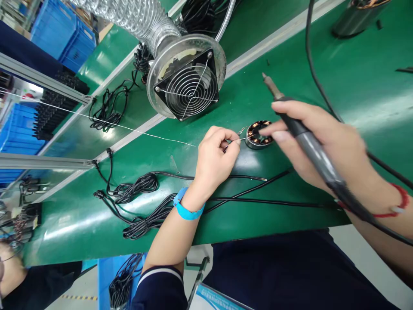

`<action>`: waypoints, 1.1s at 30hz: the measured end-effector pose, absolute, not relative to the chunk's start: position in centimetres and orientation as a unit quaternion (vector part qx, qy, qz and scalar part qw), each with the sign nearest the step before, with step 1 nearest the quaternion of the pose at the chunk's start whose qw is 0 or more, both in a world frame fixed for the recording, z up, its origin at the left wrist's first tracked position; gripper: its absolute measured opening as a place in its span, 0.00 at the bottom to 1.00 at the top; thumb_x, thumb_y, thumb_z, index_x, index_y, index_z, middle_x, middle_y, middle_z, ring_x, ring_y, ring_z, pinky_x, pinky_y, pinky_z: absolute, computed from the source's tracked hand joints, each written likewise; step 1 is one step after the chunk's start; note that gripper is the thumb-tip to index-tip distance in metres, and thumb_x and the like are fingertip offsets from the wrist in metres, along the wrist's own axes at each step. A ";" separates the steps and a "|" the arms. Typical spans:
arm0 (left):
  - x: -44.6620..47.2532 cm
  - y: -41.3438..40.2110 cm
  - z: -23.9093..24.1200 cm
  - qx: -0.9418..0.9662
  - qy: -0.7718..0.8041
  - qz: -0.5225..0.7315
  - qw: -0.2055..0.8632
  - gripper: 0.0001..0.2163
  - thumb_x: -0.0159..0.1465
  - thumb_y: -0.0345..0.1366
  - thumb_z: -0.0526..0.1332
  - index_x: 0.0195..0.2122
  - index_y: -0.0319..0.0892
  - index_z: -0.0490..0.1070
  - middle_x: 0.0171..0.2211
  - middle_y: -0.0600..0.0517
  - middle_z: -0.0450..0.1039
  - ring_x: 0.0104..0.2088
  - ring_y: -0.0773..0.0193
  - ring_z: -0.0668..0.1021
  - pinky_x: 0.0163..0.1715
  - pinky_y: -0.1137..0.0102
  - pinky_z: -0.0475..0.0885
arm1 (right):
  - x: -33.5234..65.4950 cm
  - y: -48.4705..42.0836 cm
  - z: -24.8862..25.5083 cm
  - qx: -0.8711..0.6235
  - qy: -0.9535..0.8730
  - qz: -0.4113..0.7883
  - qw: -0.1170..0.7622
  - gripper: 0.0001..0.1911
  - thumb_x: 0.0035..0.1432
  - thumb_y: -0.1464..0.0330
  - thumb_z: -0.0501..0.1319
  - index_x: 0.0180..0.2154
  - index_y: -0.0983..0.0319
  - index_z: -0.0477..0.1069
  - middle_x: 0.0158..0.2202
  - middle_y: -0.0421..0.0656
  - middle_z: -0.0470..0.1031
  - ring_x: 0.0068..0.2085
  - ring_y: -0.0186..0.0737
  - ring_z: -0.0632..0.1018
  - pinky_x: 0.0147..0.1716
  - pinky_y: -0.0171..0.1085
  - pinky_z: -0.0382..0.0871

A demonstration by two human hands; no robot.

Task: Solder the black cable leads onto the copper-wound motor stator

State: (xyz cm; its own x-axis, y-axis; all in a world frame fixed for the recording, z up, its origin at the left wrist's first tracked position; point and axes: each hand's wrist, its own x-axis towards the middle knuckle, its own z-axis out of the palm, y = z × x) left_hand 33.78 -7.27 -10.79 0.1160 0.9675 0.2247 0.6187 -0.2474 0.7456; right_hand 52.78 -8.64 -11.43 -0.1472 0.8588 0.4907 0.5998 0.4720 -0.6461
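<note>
My left hand is closed in a pinch on a thin wire that runs toward a small ring-shaped motor stator with copper windings. My right hand grips a soldering iron, its bare metal tip pointing up and away from the stator. A fingertip of that hand reaches to the stator's right rim; whether it touches is unclear. A thin pale strand comes in from the upper left and ends visibly just short of my left hand. Exactly what lies inside the left fingers is partly hidden.
A fume extractor fan on a silver flexible duct hangs beyond my hands. Coiled black cables lie on the green table. The soldering iron's cord loops at the right. Another person's arm shows at lower left.
</note>
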 end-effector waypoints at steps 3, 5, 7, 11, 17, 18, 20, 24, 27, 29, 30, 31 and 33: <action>33.8 -7.3 -11.0 0.725 0.548 0.349 0.230 0.06 0.62 0.26 0.60 0.30 0.42 0.71 0.32 0.53 0.72 0.30 0.68 0.71 0.30 0.72 0.68 | 53.1 -10.6 -11.2 -0.494 -0.713 0.139 0.478 0.20 0.66 0.67 0.63 0.59 0.52 0.71 0.48 0.41 0.81 0.43 0.43 0.82 0.45 0.43 0.78; 33.8 -7.2 -11.1 0.734 0.539 0.348 0.222 0.05 0.62 0.26 0.60 0.30 0.42 0.71 0.33 0.52 0.72 0.31 0.68 0.71 0.31 0.71 0.69 | 53.4 -11.6 -11.6 -0.473 -0.707 0.130 0.510 0.18 0.63 0.69 0.66 0.54 0.53 0.74 0.43 0.42 0.81 0.40 0.43 0.82 0.41 0.41 0.79; 33.8 -7.2 -11.2 0.738 0.532 0.355 0.214 0.05 0.63 0.27 0.59 0.30 0.42 0.70 0.33 0.52 0.72 0.32 0.67 0.72 0.32 0.71 0.69 | 53.8 -12.2 -12.2 -0.468 -0.707 0.100 0.521 0.13 0.62 0.67 0.66 0.49 0.55 0.75 0.39 0.43 0.82 0.37 0.43 0.83 0.35 0.39 0.79; 33.9 -7.3 -11.2 0.740 0.524 0.370 0.202 0.06 0.62 0.26 0.59 0.30 0.43 0.69 0.32 0.52 0.72 0.33 0.67 0.73 0.32 0.71 0.69 | 54.4 -12.6 -13.0 -0.456 -0.722 0.076 0.514 0.05 0.64 0.64 0.64 0.41 0.57 0.75 0.34 0.43 0.81 0.30 0.39 0.82 0.27 0.35 0.76; 33.9 -7.4 -11.1 0.746 0.538 0.343 0.188 0.06 0.63 0.25 0.58 0.31 0.43 0.69 0.33 0.52 0.72 0.33 0.67 0.73 0.32 0.71 0.69 | 54.5 -12.6 -13.4 -0.471 -0.720 0.097 0.501 0.07 0.66 0.62 0.63 0.41 0.58 0.75 0.35 0.44 0.82 0.31 0.39 0.82 0.30 0.34 0.77; 33.9 -7.4 -11.1 0.748 0.535 0.347 0.185 0.06 0.63 0.25 0.58 0.30 0.42 0.69 0.32 0.52 0.72 0.33 0.67 0.72 0.32 0.72 0.69 | 54.5 -12.6 -13.4 -0.470 -0.720 0.096 0.502 0.07 0.66 0.62 0.63 0.41 0.58 0.75 0.35 0.43 0.82 0.31 0.39 0.82 0.29 0.34 0.76; 33.9 -7.3 -11.1 0.748 0.527 0.360 0.183 0.07 0.62 0.24 0.59 0.30 0.42 0.69 0.32 0.52 0.71 0.32 0.67 0.72 0.31 0.72 0.69 | 54.5 -12.8 -13.3 -0.465 -0.719 0.098 0.507 0.07 0.66 0.62 0.63 0.41 0.58 0.74 0.35 0.43 0.81 0.30 0.38 0.82 0.29 0.34 0.76; 34.0 -7.3 -11.2 0.742 0.524 0.373 0.187 0.07 0.61 0.23 0.59 0.29 0.42 0.69 0.31 0.53 0.71 0.32 0.68 0.72 0.31 0.72 0.69 | 54.3 -13.1 -13.1 -0.482 -0.716 0.107 0.494 0.08 0.68 0.60 0.61 0.41 0.57 0.74 0.36 0.42 0.81 0.30 0.36 0.81 0.28 0.34 0.77; 34.0 -7.3 -11.2 0.741 0.523 0.376 0.189 0.07 0.61 0.23 0.58 0.29 0.42 0.68 0.31 0.53 0.71 0.32 0.68 0.72 0.31 0.73 0.69 | 54.2 -13.3 -13.2 -0.492 -0.709 0.103 0.495 0.10 0.69 0.59 0.59 0.41 0.57 0.74 0.35 0.43 0.81 0.29 0.35 0.81 0.28 0.33 0.76; 34.0 -7.3 -11.2 0.742 0.522 0.377 0.187 0.08 0.61 0.22 0.58 0.29 0.42 0.68 0.31 0.53 0.71 0.32 0.68 0.72 0.32 0.73 0.69 | 54.2 -13.2 -13.3 -0.493 -0.710 0.111 0.490 0.11 0.69 0.57 0.59 0.41 0.58 0.74 0.35 0.43 0.81 0.29 0.35 0.80 0.28 0.33 0.76; 34.0 -7.3 -11.2 0.741 0.524 0.376 0.186 0.08 0.61 0.22 0.58 0.29 0.42 0.68 0.31 0.53 0.71 0.32 0.68 0.72 0.32 0.73 0.69 | 54.2 -13.2 -13.3 -0.493 -0.711 0.116 0.488 0.12 0.69 0.57 0.59 0.41 0.57 0.74 0.35 0.43 0.81 0.29 0.35 0.81 0.28 0.34 0.76; 34.1 -7.3 -11.2 0.741 0.525 0.375 0.186 0.08 0.61 0.22 0.58 0.29 0.42 0.68 0.31 0.53 0.71 0.32 0.68 0.72 0.32 0.73 0.69 | 54.2 -13.1 -13.3 -0.490 -0.713 0.122 0.486 0.12 0.69 0.56 0.59 0.41 0.57 0.74 0.35 0.43 0.81 0.29 0.36 0.81 0.28 0.35 0.77; 34.1 -7.4 -11.1 0.739 0.526 0.376 0.189 0.07 0.60 0.23 0.58 0.29 0.42 0.69 0.31 0.53 0.71 0.31 0.68 0.72 0.31 0.73 0.69 | 54.2 -12.9 -13.2 -0.480 -0.719 0.126 0.486 0.11 0.69 0.57 0.59 0.41 0.57 0.74 0.35 0.43 0.81 0.30 0.37 0.82 0.29 0.35 0.78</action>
